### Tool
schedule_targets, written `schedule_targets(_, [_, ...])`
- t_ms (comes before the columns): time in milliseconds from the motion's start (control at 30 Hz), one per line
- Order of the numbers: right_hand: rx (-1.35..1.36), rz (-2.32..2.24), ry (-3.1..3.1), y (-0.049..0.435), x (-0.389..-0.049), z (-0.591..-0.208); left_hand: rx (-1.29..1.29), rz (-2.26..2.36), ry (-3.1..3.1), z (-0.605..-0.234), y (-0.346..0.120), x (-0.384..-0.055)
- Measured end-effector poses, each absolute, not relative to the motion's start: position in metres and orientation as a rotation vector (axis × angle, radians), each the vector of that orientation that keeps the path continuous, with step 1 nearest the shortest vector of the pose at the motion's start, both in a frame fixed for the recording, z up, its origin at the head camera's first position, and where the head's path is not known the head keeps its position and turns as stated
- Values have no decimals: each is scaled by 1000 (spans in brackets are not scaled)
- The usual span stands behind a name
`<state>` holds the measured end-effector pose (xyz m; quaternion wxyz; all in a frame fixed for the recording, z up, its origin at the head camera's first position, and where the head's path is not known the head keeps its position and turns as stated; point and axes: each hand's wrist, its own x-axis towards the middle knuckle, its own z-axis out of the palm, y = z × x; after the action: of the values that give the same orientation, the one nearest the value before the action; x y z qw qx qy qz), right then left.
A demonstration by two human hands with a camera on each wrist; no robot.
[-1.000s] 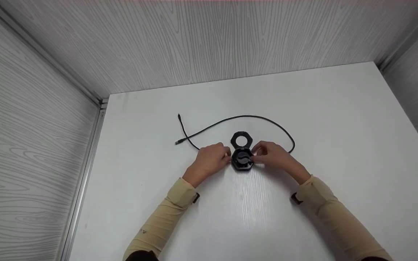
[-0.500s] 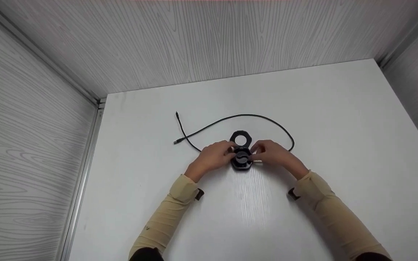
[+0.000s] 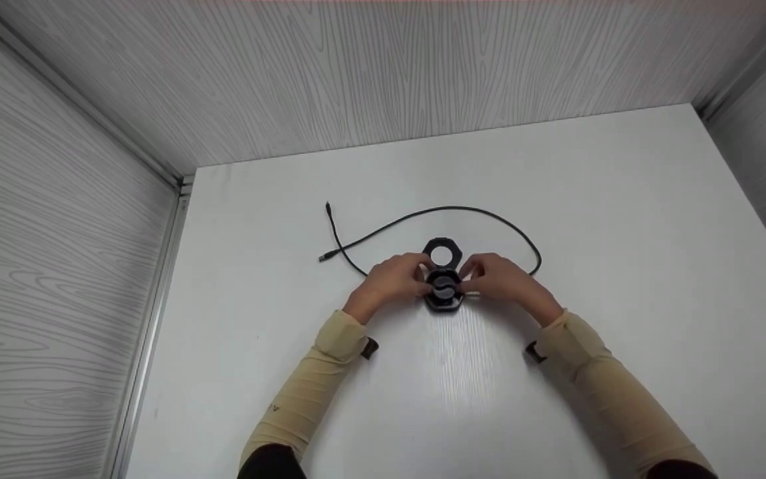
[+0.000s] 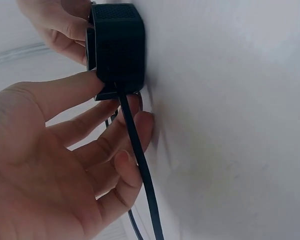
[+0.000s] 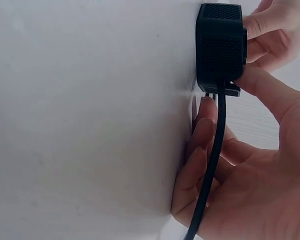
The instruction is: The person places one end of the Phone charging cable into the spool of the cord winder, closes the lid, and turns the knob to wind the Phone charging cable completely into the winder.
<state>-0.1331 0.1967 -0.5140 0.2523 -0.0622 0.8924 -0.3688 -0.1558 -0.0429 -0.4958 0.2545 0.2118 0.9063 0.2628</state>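
A black hexagonal case [image 3: 444,307] sits on the white table, its hinged lid [image 3: 442,241] swung back to the far side, a round hole through it. A round dark disc [image 3: 445,287] with an S-shaped line lies inside. My left hand [image 3: 393,278] holds the case from the left, thumb at the disc's edge, fingers round the far corner. On the opposite side my right hand [image 3: 499,279] grips it the same way. From each side wall of the case [image 4: 121,52] runs a black cable [image 4: 139,145], passing by the fingers.
Beyond the hands the cable [image 3: 453,208] loops across the table [image 3: 589,199]. Its two plug ends lie to the left, crossing each other; one is a USB plug [image 3: 327,256]. Wood-grain panels [image 3: 356,80] stand at the back and both sides.
My left hand has moved right onto the case, its thumb coming over to the disc. The right hand stays about where it was, at the case's right side.
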Motion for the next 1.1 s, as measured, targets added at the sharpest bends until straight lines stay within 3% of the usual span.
schedule_targets(367, [-164,-984,2404,199,-137,-511,565,607,2479,-488,-38,-156])
schedule_targets(733, [-360,-1186,2282,220,-136,-518,710,643,2443,-489,-63,-152])
schedule_targets(1100, [-362,-1249,2304,218,-129,-522,622,659,2500,-498,-64,-148])
